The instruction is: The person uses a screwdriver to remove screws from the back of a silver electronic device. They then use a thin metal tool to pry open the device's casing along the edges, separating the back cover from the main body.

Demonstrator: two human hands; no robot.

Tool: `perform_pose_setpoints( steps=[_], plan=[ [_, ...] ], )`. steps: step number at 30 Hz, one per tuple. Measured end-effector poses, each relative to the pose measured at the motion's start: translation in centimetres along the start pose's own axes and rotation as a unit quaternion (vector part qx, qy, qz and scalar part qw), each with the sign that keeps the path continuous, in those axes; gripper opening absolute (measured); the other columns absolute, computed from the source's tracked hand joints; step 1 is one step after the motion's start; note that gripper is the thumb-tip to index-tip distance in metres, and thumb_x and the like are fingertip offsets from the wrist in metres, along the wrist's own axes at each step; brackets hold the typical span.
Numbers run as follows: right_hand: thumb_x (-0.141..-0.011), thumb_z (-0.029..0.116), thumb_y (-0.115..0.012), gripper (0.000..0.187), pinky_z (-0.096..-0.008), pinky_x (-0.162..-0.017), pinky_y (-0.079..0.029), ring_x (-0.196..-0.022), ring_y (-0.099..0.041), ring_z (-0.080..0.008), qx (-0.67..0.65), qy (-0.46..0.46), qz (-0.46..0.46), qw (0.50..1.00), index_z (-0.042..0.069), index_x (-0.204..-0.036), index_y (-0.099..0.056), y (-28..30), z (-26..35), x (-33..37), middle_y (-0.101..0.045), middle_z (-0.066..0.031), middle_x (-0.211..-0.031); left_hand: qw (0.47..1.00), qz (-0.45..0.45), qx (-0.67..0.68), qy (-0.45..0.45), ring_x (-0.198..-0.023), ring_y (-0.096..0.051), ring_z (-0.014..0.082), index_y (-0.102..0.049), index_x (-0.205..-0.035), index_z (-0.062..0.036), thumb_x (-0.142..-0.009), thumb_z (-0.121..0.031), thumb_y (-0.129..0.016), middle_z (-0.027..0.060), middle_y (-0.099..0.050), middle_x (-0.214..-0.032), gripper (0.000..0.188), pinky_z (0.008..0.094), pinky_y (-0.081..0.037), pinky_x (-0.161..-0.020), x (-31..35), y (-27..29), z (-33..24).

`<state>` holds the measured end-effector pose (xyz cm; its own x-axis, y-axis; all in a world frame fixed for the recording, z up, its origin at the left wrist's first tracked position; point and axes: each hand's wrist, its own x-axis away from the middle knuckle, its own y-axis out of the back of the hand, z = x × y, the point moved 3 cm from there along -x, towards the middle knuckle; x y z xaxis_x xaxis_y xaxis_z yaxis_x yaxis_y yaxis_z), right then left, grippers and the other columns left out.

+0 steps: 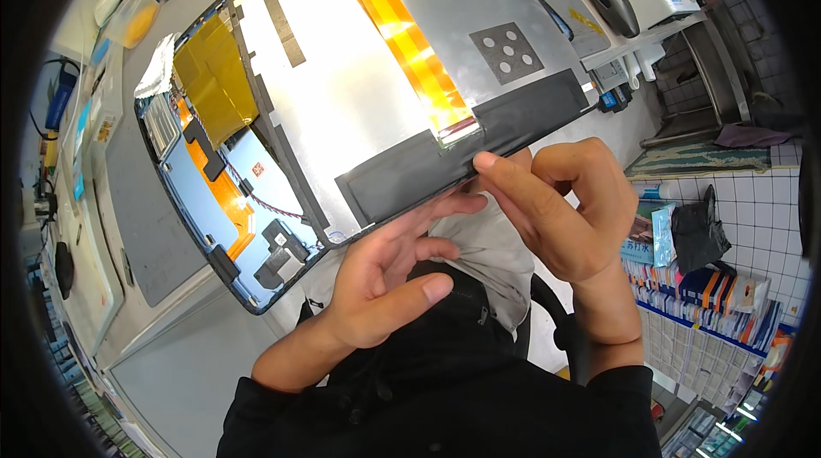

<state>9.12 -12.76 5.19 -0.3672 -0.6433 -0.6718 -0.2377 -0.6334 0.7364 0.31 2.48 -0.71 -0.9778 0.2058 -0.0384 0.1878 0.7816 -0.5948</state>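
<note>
While the left fingers [402,311] spread loosely below, the black strip [398,177] touches the right fingers [511,181], whose grip I cannot tell.

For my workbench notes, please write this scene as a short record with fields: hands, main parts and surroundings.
Left hand: open, fingers at the lower edge of the silver metal panel
Right hand: a fingertip at the lower edge of the black strip
On the panel: orange ribbon cable, ending at the strip
Left of the panel: pale-blue housing with yellow film
Farther left: grey mat
</note>
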Motion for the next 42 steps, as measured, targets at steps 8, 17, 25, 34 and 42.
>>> perform_pose_setpoints(
  steps=[8, 17, 25, 34, 42],
  plan=[
    [-0.058, 0.004, -0.076, 0.033, -0.0246, -0.046, -0.037, -0.057, -0.049, -0.0141, -0.004, -0.012, 0.0, 1.0, 0.008, -0.091, -0.074, -0.2, 0.1, 0.1, -0.052, -0.001, -0.073, 1.0, 0.0, 0.017, 0.004, -0.14, -0.034, 0.0267, -0.026, -0.148, 0.0053, -0.087, -0.006, -0.059, 0.0189, -0.036, -0.148, 0.07, 0.0342, -0.037, -0.101, 0.0, 0.0, -0.1],
    [-0.069, -0.007, -0.073, 0.027, -0.03, -0.052, -0.043, -0.063, -0.055, -0.0222, -0.07, -0.038, -0.004, 0.997, 0.003, -0.091, -0.06, -0.7, 0.2, 0.0, -0.057, -0.008, -0.078, 1.0, 0.019, 0.01, -0.012, -0.139, -0.034, 0.0268, -0.027, -0.148, 0.0046, -0.088, -0.006, -0.059, 0.0196, -0.036, -0.148, 0.069, 0.0341, -0.037, -0.1, 0.0, 0.3, 0.2],
    [-0.067, 0.006, -0.075, 0.022, -0.028, -0.047, -0.045, -0.061, -0.058, -0.0207, -0.074, -0.034, -0.04, 0.996, 0.004, -0.085, -0.063, -0.4, 0.0, 0.0, -0.057, -0.0065, -0.076, 1.0, 0.018, 0.014, -0.003, -0.139, -0.034, 0.0259, -0.028, -0.147, 0.0051, -0.089, -0.008, -0.06, 0.0218, -0.037, -0.147, 0.067, 0.0344, -0.036, -0.101, 0.0, 0.3, 0.3],
    [-0.074, 0.005, -0.075, 0.02, -0.0276, -0.048, -0.043, -0.06, -0.056, -0.0212, -0.156, -0.057, -0.055, 0.984, 0.005, -0.087, -0.061, 0.4, 0.0, 0.6, -0.056, -0.0082, -0.078, 1.0, 0.012, 0.014, -0.007, -0.138, -0.035, 0.0271, -0.029, -0.146, 0.0058, -0.089, -0.007, -0.06, 0.0228, -0.038, -0.147, 0.067, 0.0354, -0.037, -0.101, 0.0, 0.2, 0.2],
    [-0.072, 0.007, -0.076, 0.02, -0.0288, -0.047, -0.041, -0.056, -0.053, -0.0205, -0.116, -0.074, -0.063, 0.989, 0.007, -0.086, -0.062, 0.6, -1.5, 2.0, -0.059, -0.0051, -0.075, 1.0, 0.007, 0.01, -0.007, -0.138, -0.036, 0.028, -0.028, -0.147, 0.0064, -0.087, -0.004, -0.058, 0.024, -0.039, -0.146, 0.068, 0.0359, -0.038, -0.1, -0.1, 0.2, 0.1]
  ],
)
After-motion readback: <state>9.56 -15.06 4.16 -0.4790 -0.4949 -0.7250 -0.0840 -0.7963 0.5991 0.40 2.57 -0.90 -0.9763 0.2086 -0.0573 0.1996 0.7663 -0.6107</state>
